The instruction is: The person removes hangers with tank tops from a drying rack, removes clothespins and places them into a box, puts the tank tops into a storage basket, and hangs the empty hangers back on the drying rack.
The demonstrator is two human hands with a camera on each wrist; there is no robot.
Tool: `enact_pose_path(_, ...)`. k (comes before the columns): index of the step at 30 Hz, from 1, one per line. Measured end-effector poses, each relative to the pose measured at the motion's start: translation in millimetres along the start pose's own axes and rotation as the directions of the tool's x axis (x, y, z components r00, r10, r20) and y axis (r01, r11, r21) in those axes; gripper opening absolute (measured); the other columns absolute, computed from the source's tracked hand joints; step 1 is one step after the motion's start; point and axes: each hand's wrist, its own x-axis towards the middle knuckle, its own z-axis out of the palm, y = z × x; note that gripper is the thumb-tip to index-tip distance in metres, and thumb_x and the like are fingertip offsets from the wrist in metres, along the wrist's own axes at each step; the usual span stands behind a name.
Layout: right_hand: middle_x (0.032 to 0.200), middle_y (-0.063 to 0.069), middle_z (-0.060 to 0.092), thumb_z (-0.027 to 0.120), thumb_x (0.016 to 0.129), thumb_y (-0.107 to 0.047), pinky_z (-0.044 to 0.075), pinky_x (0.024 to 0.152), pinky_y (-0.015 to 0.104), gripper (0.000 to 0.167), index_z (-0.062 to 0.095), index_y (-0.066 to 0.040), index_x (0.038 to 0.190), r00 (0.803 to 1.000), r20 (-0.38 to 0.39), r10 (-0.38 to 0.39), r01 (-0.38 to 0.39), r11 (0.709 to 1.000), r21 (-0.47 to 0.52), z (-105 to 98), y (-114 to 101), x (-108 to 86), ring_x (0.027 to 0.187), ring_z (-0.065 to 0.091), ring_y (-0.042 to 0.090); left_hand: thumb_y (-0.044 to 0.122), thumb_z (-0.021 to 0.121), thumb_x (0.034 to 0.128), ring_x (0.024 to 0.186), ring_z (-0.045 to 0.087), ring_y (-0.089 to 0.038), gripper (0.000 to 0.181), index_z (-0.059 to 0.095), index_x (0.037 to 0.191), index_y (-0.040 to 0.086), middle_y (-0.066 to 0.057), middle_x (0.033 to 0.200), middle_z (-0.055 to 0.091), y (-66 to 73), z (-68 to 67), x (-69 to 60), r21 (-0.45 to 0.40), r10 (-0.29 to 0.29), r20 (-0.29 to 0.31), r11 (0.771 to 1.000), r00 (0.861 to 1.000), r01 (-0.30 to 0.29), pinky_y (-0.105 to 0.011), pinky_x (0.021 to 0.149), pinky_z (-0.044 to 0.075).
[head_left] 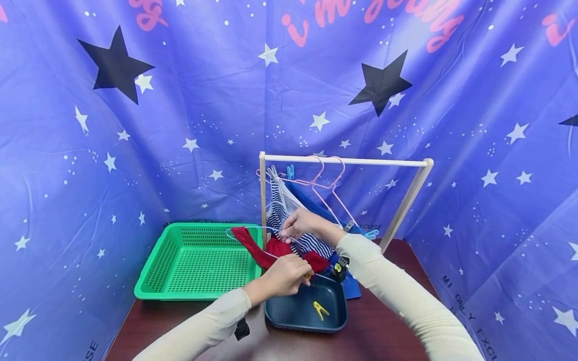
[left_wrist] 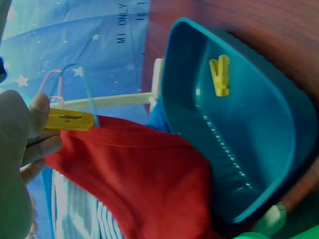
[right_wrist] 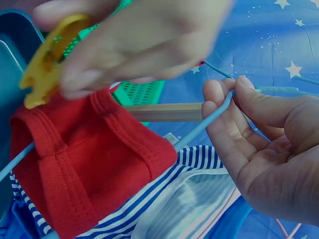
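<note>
My left grip [head_left: 289, 275] pinches a yellow clip [left_wrist: 82, 120], my right grip [head_left: 300, 224] a blue hanger [right_wrist: 202, 125] through red cloth [right_wrist: 112, 169]; at four o'clock, the curtain [head_left: 289, 100] reads "MI ONLY".

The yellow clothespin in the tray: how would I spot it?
Start at the big green basket; to its right sits a dark tray. On the tray's floor lies the yellow clothespin, loose, unlike the similar clip held in the left hand.
</note>
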Motion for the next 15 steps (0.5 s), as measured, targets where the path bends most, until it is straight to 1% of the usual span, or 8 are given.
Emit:
enact_pose_path(2,0.078,0.009,0.076,0.072,0.093,-0.005,0.062,0.083,0.043,0.017,0.075,0.010,0.098,1.000,-0.003,-0.006,0.006,1.000,-0.014,-1.6,-0.8,-1.2,0.068,0.071,0.011,0.021,0.084,0.0837,0.075,0.064,-0.007,0.016,0.071,0.091,0.014,0.006,0.080,0.070,-0.2,4.0,-4.0,-0.006,-0.011,0.039,1.000,0.999,0.012,-0.018,0.076,0.053)
enact_pose_path(4,0.077,0.008,0.075,0.072,0.093,-0.005,0.062,0.083,0.042,0.018,0.075,0.012,0.098,1.000,0.001,-0.014,0.014,1.000,-0.014,-3.0,-1.7,-2.4,0.068,0.070,0.011,0.023,0.083,0.0849,0.076,0.065,-0.007,0.016,0.072,0.093,0.015,0.006,0.081,0.071,-0.3,7.1,-7.4,-0.006,-0.026,0.084,1.000,0.996,0.026,-0.018,0.077,0.053)
enact_pose_path(7,0.074,0.006,0.073,0.071,0.094,-0.005,0.062,0.083,0.044,0.019,0.074,0.013,0.100,1.000,0.001,-0.028,0.028,1.000,-0.014,-5.0,-2.6,-4.9,0.068,0.069,0.012,0.025,0.081,0.0865,0.078,0.066,-0.007,0.015,0.073,0.095,0.016,0.007,0.083,0.072,-0.4,11.0,-11.6,0.003,-0.046,0.156,0.999,0.987,0.046,-0.018,0.078,0.053)
enact_pose_path(10,0.073,0.006,0.073,0.071,0.094,-0.004,0.062,0.081,0.042,0.015,0.076,0.010,0.096,1.000,-0.005,-0.028,0.028,1.000,0.001,-7.2,-1.6,-6.4,0.069,0.069,0.014,0.030,0.080,0.0882,0.080,0.067,-0.006,0.017,0.074,0.097,0.017,0.007,0.085,0.072,-0.9,16.6,-15.3,0.017,-0.059,0.227,0.998,0.972,0.057,-0.017,0.078,0.052)
enact_pose_path(14,0.074,0.008,0.073,0.071,0.093,-0.001,0.063,0.081,0.044,0.010,0.077,0.006,0.090,1.000,-0.015,-0.027,0.028,0.999,0.032,-9.4,0.4,-7.6,0.069,0.070,0.016,0.035,0.078,0.0895,0.081,0.067,-0.005,0.020,0.074,0.099,0.017,0.008,0.086,0.072,-1.5,24.3,-18.1,0.026,-0.065,0.305,0.998,0.950,0.060,-0.016,0.078,0.051)
enact_pose_path(15,0.075,0.009,0.073,0.070,0.093,0.000,0.062,0.083,0.046,0.010,0.077,0.007,0.091,1.000,-0.017,-0.026,0.027,0.999,0.038,-9.8,0.7,-8.1,0.068,0.070,0.016,0.036,0.078,0.0895,0.081,0.066,-0.004,0.021,0.075,0.099,0.018,0.008,0.087,0.072,-1.5,26.0,-18.6,0.035,-0.064,0.323,0.998,0.944,0.055,-0.016,0.078,0.051)
